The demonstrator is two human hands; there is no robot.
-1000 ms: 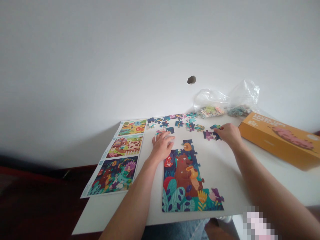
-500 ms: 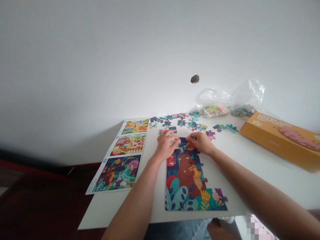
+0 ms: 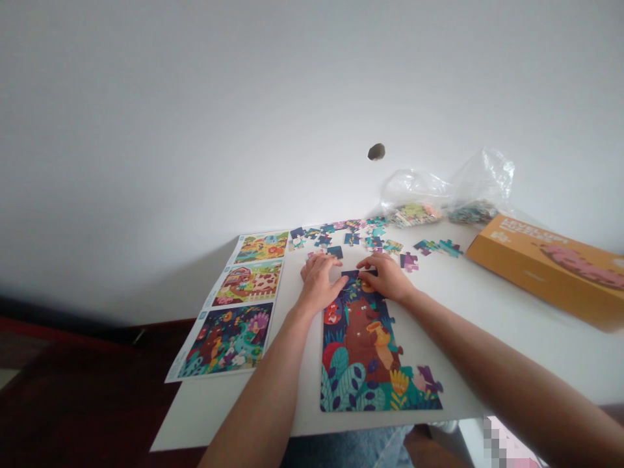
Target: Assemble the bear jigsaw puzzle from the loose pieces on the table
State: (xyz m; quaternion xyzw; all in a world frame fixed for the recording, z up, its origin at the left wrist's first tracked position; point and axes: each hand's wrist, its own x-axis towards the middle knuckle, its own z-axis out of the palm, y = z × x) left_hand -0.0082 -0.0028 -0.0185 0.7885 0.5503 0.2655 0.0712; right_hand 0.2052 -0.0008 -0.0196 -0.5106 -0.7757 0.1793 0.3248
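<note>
A partly built jigsaw puzzle (image 3: 363, 354) with a brown bear and leaves lies on the white table (image 3: 487, 325). My left hand (image 3: 319, 283) rests flat at the puzzle's top left corner, fingers spread. At the puzzle's top edge my right hand (image 3: 385, 276) lies with its fingers pressing down on a dark blue puzzle piece (image 3: 353, 278). Loose puzzle pieces (image 3: 351, 235) are scattered just beyond both hands.
A reference sheet (image 3: 236, 302) with three pictures lies left of the puzzle, overhanging the table's left edge. Two clear plastic bags (image 3: 439, 195) of pieces sit at the back against the wall. An orange box (image 3: 546, 266) lies at the right.
My right hand came in from the loose pieces at the right with a piece and set it at the puzzle's top edge. My left hand stayed near the top left corner.
</note>
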